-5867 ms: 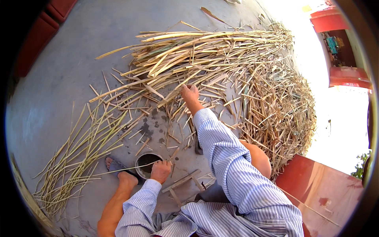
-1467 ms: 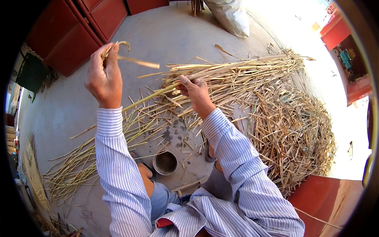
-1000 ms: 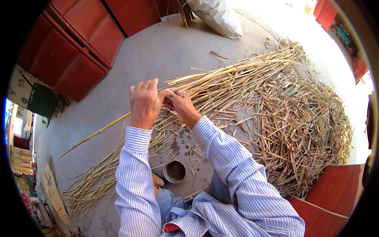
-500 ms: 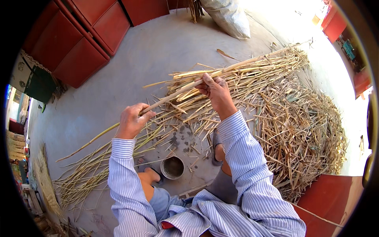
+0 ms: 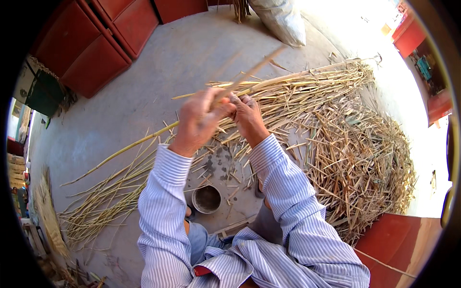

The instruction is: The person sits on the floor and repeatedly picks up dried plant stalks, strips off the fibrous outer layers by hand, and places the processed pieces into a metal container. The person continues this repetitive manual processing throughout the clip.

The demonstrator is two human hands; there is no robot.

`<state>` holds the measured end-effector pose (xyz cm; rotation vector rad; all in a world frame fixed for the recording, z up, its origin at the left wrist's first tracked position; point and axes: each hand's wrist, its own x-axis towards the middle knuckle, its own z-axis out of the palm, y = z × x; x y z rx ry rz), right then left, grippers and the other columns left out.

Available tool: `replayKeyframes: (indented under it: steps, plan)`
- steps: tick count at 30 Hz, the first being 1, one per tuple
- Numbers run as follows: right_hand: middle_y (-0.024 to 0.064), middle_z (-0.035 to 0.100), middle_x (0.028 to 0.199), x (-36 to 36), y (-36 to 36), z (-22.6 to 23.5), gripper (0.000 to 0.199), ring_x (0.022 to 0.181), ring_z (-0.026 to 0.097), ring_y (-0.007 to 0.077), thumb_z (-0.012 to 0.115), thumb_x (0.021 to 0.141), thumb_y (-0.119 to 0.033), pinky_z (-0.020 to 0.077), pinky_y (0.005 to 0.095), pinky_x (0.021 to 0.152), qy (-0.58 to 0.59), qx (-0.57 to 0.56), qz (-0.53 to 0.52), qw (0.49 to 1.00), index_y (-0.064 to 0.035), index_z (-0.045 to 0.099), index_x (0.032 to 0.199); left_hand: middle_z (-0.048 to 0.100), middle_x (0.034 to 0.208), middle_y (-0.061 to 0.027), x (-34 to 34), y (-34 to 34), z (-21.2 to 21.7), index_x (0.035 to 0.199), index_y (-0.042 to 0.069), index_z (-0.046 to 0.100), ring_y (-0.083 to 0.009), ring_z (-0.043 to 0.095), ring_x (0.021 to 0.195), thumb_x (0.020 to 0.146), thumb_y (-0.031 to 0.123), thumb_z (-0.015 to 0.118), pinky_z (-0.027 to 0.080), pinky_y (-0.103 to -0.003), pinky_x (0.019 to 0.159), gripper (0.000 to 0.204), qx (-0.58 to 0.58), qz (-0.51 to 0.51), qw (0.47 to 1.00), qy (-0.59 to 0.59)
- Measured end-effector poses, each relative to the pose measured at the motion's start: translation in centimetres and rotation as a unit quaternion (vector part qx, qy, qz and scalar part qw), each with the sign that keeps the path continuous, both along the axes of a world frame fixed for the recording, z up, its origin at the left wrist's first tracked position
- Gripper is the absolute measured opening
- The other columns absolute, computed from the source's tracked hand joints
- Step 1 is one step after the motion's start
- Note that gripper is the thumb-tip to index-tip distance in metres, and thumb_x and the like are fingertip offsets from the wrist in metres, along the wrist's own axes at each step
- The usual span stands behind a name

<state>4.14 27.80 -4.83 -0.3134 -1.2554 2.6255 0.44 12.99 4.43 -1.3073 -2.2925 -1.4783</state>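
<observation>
A long pale stalk (image 5: 132,147) slants across in front of me, its thin greenish end at lower left and its thick end at upper right. My right hand (image 5: 247,115) is closed round the middle of it. Beside it, nearly touching, my left hand (image 5: 197,120) is smeared by motion, with its fingers closed. From that hand a blurred tan strip of husk (image 5: 257,68) sticks up to the right, apart from the stalk. Behind my right hand lies a bundle of straw-coloured stalks (image 5: 307,91) on the floor.
Chopped husks and straw form a large heap (image 5: 360,158) at right. Thin green-yellow stems (image 5: 103,211) lie at lower left, near a straw broom (image 5: 50,211). A round bowl (image 5: 207,199) sits by my feet. Red padded seats (image 5: 96,62) and a white sack (image 5: 281,21) stand farther off.
My left hand has moved up and right along the stalk to beside my right hand. A strip of husk now stands away from the stalk. My right hand has shifted slightly left and down.
</observation>
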Motion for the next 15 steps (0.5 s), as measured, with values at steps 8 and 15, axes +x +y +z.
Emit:
replayKeyframes:
  steps: [8,15]
  plan:
    - [0.0084,0.07,0.095,0.1,-2.1,0.7,0.026,0.081,0.067,0.0132,0.055,0.1,-0.024,0.0557,0.0257,0.077,0.032,-0.038,0.02,0.999,0.0009,0.063,0.104,0.07,0.095,-0.0059,-0.2,0.0,-0.7,0.097,0.007,0.069,-0.0219,0.061,0.088,0.083,0.028,0.07,0.043,-0.038,0.078,0.026,-0.199,0.172,0.917,0.299]
    - [0.0103,0.069,0.103,1.2,1.5,1.4,0.027,0.092,0.067,0.0158,0.053,0.1,-0.023,0.0565,0.025,0.078,0.002,-0.05,-0.014,0.999,0.0008,0.06,0.112,0.067,0.073,-0.0111,-1.6,-6.4,-3.8,0.087,0.004,0.068,-0.0245,0.064,0.063,0.088,0.03,0.068,0.046,-0.037,0.059,0.026,-0.159,0.106,0.979,0.072]
